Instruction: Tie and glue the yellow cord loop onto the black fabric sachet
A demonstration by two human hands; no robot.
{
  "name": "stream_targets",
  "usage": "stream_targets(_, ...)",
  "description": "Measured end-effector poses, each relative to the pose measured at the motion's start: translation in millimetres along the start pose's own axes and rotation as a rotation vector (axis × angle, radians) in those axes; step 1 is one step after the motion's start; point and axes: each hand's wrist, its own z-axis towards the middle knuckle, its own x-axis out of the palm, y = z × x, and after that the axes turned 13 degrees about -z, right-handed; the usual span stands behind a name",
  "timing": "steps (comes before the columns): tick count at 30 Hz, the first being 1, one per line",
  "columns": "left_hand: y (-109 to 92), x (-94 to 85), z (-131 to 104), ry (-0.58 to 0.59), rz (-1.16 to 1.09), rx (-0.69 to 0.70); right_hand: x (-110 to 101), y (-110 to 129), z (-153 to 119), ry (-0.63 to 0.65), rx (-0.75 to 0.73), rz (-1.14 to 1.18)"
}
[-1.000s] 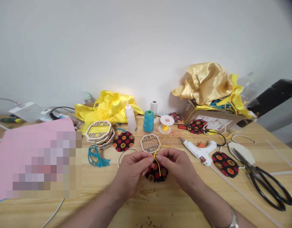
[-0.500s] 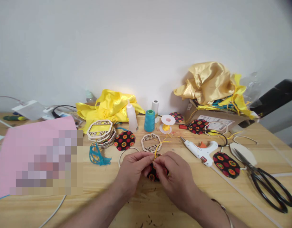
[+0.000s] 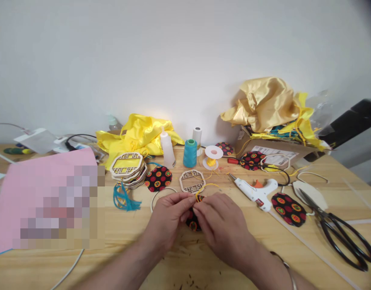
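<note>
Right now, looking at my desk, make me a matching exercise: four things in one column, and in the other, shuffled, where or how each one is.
Things:
1. Thin yellow cord
2. Blue cone-shaped thread spool
3. White plastic glue gun
4. Large black-handled metal scissors

Places and states:
A. Blades lying over a pale oval piece
B. At the fingertips of the left hand, the right hand close beside
C. Lying down, orange trigger showing
D. Upright, right of the translucent white squeeze bottle

Pairs: 1-B, 2-D, 3-C, 4-A.
</note>
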Motion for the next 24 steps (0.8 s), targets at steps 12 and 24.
stream_targets(12,-1.6,4.1,-4.3,0.102,0.254,-0.019,12.0,-9.6,10.2,0.227,0.831,0.874)
stream_targets(24,-1.4,4.3,-3.5,0.088,0.213,0.013,10.3,-11.8,14.1,0.372,0.739,1.170)
